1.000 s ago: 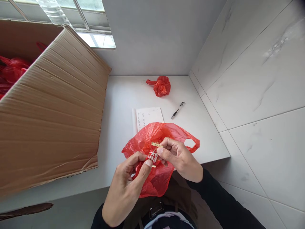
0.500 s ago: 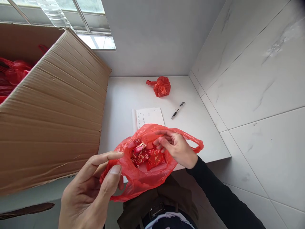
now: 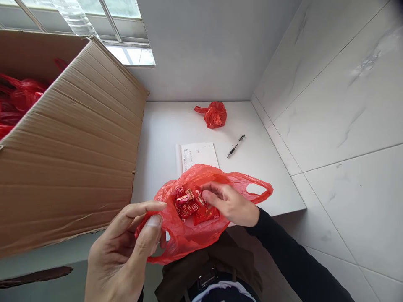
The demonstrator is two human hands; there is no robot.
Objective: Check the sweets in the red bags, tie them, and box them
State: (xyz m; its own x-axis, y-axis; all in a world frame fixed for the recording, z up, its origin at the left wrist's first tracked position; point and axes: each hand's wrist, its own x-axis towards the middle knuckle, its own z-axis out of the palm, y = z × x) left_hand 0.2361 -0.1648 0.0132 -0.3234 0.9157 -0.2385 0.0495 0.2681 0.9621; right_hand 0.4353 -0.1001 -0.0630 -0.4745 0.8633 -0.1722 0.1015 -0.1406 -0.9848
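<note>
A thin red plastic bag (image 3: 189,237) gapes toward me near the front of the table. Inside it lie several red wrapped candies (image 3: 185,203) with gold and pink print. My left hand (image 3: 129,243) holds the bag's left side by the handle with its lower fingers curled; its thumb and forefinger are apart from each other at the rim. My right hand (image 3: 231,203) reaches into the mouth of the bag, its fingertips pinched on a red wrapped candy (image 3: 200,196) that they partly cover. The bag's right handle (image 3: 267,191) hangs loose beyond my right wrist.
A notebook (image 3: 200,155) with handwriting lies behind the bag, partly covered by it. Farther back are a pen (image 3: 236,147) and a knotted red bag (image 3: 216,115). A large cardboard box (image 3: 78,138) with red bags (image 3: 23,94) inside stands left. A tiled wall (image 3: 343,117) bounds the right.
My right hand has moved slightly down into the bag, and its fingers have closed on a candy. My left hand keeps its hold on the bag.
</note>
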